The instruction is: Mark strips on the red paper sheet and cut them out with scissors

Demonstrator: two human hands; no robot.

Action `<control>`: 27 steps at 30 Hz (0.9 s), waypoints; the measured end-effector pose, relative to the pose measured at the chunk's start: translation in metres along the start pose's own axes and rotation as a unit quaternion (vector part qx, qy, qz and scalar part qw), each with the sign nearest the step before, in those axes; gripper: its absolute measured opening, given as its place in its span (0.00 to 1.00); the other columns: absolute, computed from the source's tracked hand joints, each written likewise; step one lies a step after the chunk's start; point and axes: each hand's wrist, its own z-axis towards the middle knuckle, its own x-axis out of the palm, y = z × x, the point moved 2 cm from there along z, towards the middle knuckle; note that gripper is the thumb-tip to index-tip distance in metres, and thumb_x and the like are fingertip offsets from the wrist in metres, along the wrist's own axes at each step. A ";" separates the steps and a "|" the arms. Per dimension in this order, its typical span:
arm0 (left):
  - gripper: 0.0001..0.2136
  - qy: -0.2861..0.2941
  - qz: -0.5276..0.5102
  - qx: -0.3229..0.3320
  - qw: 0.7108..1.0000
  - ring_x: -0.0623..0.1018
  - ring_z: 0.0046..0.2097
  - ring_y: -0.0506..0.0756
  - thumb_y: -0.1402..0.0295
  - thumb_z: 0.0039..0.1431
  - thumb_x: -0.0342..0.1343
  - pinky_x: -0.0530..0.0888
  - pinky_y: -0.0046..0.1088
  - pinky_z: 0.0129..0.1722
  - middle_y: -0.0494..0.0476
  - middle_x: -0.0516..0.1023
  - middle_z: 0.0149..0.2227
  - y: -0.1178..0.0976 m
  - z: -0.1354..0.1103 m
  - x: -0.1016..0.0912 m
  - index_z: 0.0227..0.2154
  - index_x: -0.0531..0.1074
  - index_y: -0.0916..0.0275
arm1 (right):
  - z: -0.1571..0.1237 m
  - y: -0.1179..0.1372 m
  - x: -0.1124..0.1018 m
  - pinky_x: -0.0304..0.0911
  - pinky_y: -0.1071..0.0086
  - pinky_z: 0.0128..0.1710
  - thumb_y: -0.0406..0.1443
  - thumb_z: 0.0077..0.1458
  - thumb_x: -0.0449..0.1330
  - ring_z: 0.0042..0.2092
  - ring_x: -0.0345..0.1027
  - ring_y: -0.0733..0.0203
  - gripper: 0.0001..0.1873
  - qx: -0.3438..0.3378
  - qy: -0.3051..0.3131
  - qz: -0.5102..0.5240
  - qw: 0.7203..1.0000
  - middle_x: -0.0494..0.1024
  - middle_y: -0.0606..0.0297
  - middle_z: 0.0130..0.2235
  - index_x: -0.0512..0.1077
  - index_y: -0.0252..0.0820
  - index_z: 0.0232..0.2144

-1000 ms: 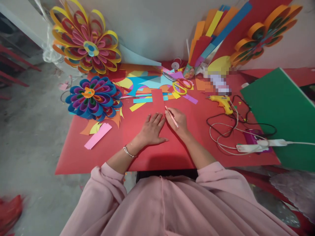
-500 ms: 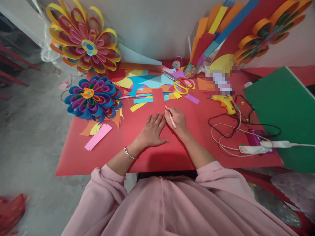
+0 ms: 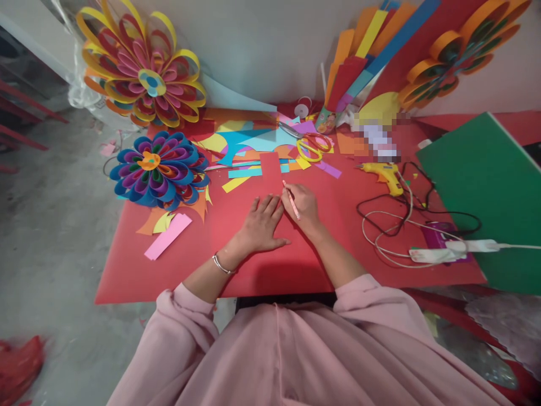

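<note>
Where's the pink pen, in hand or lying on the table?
In hand: the right hand holds the pink pen, its far end beside the red strip.

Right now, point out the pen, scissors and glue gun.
Pen (image 3: 292, 202): head view, middle of the barrel.
Scissors (image 3: 302, 137): head view, where blades meet handles.
Glue gun (image 3: 386, 171): head view, yellow body above the grip.

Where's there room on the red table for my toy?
There's bare red table between the right hand and the yellow glue gun, and also between the pink paper strips and the table's front edge. It's crowded at the back around the scissors and on the right around the power strip.
</note>
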 end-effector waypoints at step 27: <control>0.51 -0.021 -0.007 0.004 1.000 0.56 0.78 0.76 0.34 0.57 0.62 0.49 0.62 0.77 0.76 0.56 0.77 0.001 -0.002 0.001 0.74 0.62 0.66 | -0.027 0.011 -0.023 0.74 0.60 0.46 0.34 0.66 0.57 0.40 0.80 0.52 0.12 -0.008 0.013 0.012 1.000 0.87 0.55 0.38 0.82 0.43 0.40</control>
